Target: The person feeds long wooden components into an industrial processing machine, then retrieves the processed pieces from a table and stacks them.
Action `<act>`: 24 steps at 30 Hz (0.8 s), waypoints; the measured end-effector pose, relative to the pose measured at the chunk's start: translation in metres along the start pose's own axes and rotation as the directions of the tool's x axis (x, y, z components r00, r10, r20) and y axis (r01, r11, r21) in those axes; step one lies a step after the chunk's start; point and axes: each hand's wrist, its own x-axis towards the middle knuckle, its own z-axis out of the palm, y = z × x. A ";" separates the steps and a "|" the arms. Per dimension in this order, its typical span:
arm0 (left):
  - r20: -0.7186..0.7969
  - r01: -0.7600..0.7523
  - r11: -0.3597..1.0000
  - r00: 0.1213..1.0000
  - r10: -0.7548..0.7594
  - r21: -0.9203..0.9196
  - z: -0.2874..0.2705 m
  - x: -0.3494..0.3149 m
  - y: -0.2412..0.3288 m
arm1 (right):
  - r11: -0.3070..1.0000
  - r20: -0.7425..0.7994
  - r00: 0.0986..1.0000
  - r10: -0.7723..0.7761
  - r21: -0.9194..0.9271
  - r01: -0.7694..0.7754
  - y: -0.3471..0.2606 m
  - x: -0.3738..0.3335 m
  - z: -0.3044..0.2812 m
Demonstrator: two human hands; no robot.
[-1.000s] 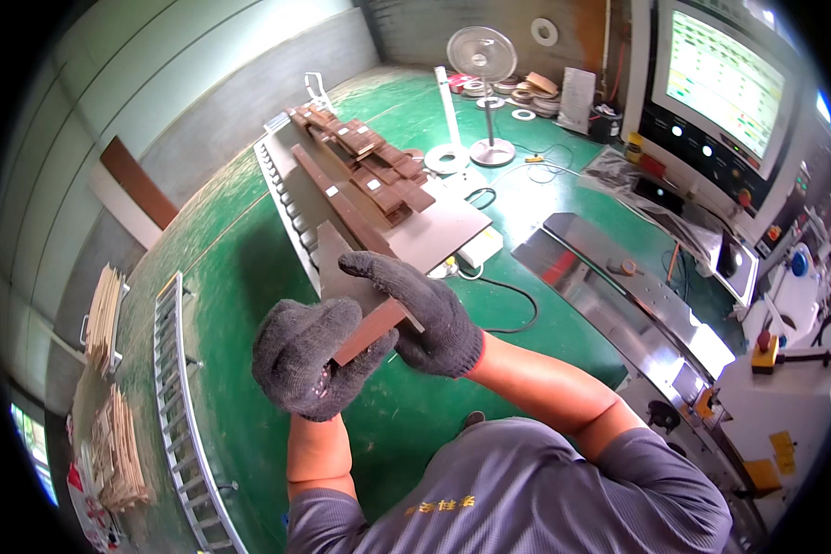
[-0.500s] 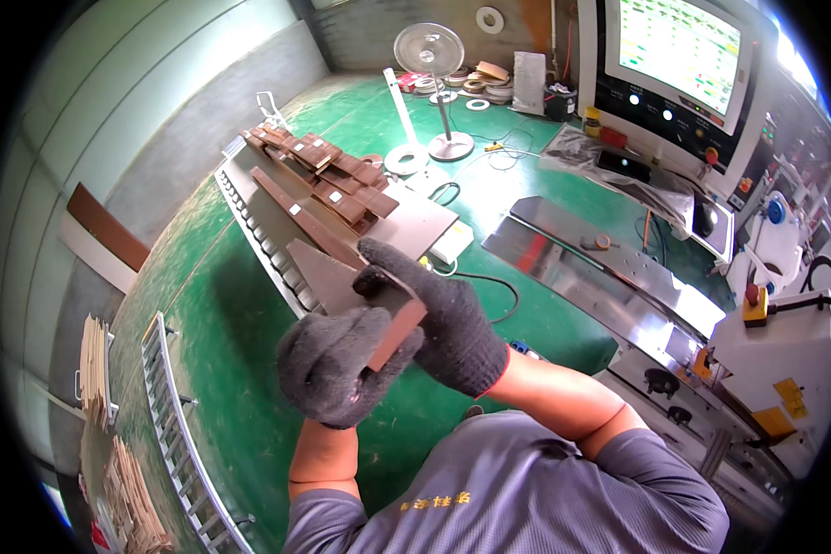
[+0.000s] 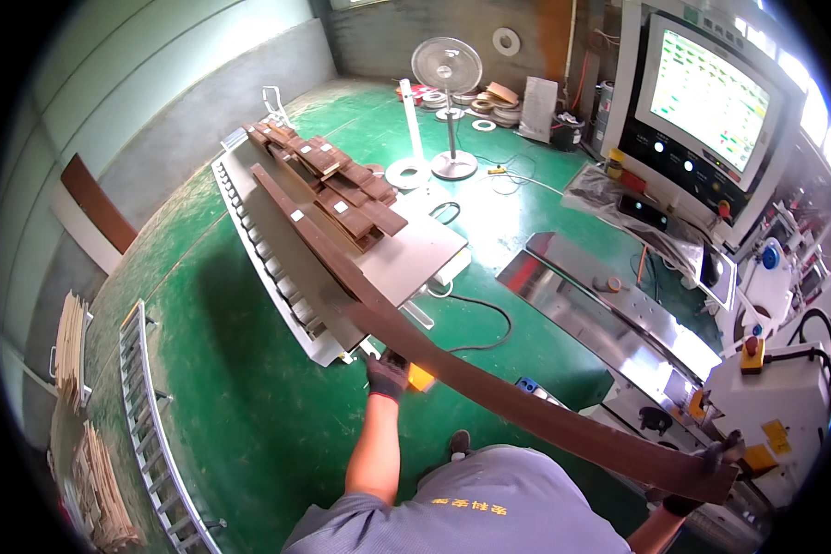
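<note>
A long brown board [image 3: 535, 397] stretches across in front of me, bowed by the lens. My gloved right hand [image 3: 711, 462] grips its near end at the lower right, beside the machine. Toward the other end, my gloved left hand [image 3: 388, 371] holds the lower edge, with some fingers hidden behind the wood. That end reaches the roller-edged table [image 3: 415, 263], where it meets a labelled brown strip [image 3: 295, 217] lying there. Whether the two overlap or touch, I cannot tell. Several brown boards [image 3: 346, 198] are piled on the table beyond the strip.
At the right stands a machine with a lit screen [image 3: 711, 88] and a metal bed [image 3: 609, 314]. A fan [image 3: 452, 111] stands behind. A ladder-like roller frame [image 3: 162, 434] lies at left. A black cable [image 3: 503, 323] crosses the green floor.
Both hands were close together around the board's end in front of me. Now they are far apart, the right one out to the lower right, and the board lies crosswise.
</note>
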 end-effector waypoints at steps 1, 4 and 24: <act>0.050 0.095 0.995 0.994 -0.093 -0.032 0.022 -0.016 -0.022 | 0.999 -0.050 0.998 -0.031 -0.022 0.030 -0.007 -0.002 -0.017; 0.392 0.083 0.996 0.916 -0.088 0.031 0.016 -0.002 -0.025 | 0.972 -0.029 0.990 -0.135 -0.198 0.127 -0.010 -0.006 -0.050; -0.041 0.372 0.075 0.294 -0.955 0.925 0.136 -0.264 -0.318 | -0.317 0.204 0.919 -0.338 -0.944 0.093 -0.145 -0.239 0.082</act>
